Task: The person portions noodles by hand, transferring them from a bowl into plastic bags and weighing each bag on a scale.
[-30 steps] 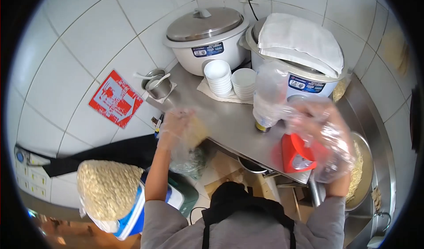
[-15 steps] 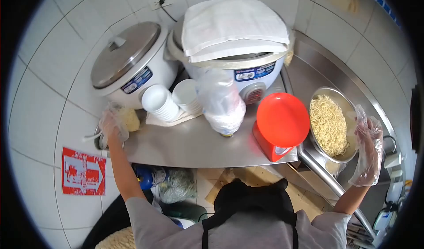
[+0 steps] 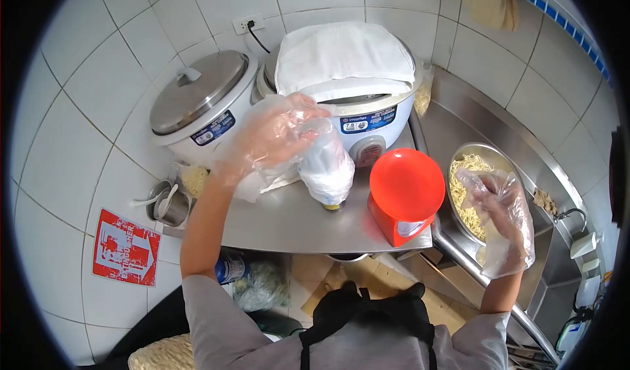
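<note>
My left hand [image 3: 272, 140], in a loose clear plastic glove, reaches to the upper end of a bundle of clear plastic bags [image 3: 328, 176]. Its fingers bend round the top of the bags, which sit over an upright container on the steel counter. My right hand [image 3: 502, 206], gloved the same way, hangs over a metal bowl [image 3: 508, 158] of yellow noodles [image 3: 467, 199]. Its fingers are curled together, and the glove hides what is in them, if anything. Between the hands stands a red kitchen scale [image 3: 407, 186]. My left hand and glove cover the white cups.
Two rice cookers [image 3: 226, 110] stand along the tiled wall, the larger topped by a folded white cloth [image 3: 341, 61]. At the left are a metal pot [image 3: 174, 207] with spoons and a bag of noodles [image 3: 195, 181]. A metal rail [image 3: 485, 271] edges the sink unit.
My left hand has come up from the noodle bag at the left to the top of the plastic bags. My right hand has moved left over the noodle bowl, fingers curling.
</note>
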A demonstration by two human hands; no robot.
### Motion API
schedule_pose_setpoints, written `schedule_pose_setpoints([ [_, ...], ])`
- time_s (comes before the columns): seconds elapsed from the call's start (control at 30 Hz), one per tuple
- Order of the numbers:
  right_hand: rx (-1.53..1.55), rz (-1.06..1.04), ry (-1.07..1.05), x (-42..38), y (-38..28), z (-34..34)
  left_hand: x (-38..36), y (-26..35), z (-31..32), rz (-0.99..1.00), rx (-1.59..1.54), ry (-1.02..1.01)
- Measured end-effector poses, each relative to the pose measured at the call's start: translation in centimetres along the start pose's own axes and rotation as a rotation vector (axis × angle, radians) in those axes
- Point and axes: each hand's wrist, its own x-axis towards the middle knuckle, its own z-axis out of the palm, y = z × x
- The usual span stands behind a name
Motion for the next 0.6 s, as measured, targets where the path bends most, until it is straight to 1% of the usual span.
schedule_pose_setpoints([
  [0.03, 0.007, -0.009, 0.005, -0.3, 0.3, -0.2, 0.4, -0.3, 0.3, 0.012, -0.026, -0.058],
  [0.07, 0.035, -0.014, 0.018, -0.6, 0.6, -0.4, 0.7, -0.8, 0.5, 0.019, -0.018, -0.057],
  [0.13, 0.072, -0.018, 0.042, -1.3, 1.7, -0.8, 1.0, -1.9, 0.6, 0.141, 0.272, -0.062],
  [0.2, 0.024, -0.034, 0.125, -1.7, 3.1, -1.4, 1.4, -2.5, 0.4, 0.185, 0.266, -0.049],
  [0.27, 0.038, -0.014, 0.124, -2.0, 3.8, -1.7, 1.5, -2.3, 0.3, 0.222, 0.254, -0.049],
  [0.33, 0.050, 0.004, 0.122, -2.3, 4.6, -1.8, 1.7, -1.3, -0.5, 0.041, -0.103, -0.122],
  [0.37, 0.044, -0.012, 0.134, -2.4, 5.0, -1.8, 1.8, -1.7, -0.3, 0.046, -0.103, -0.126],
  [0.43, 0.036, -0.023, 0.149, -2.8, 5.0, -1.9, 1.8, -3.1, 0.0, 0.275, 0.237, -0.019],
  [0.53, 0.032, -0.024, 0.165, -3.6, 3.5, -1.7, 2.3, -2.6, -1.4, 0.232, 0.305, -0.006],
  [0.57, -0.017, -0.047, 0.141, -3.6, 3.2, -1.8, 2.6, -2.1, -2.1, 0.234, 0.304, -0.007],
  [0.6, -0.068, -0.071, 0.117, -3.4, 2.9, -1.9, 3.0, -1.4, -2.8, 0.169, 0.274, 0.060],
])
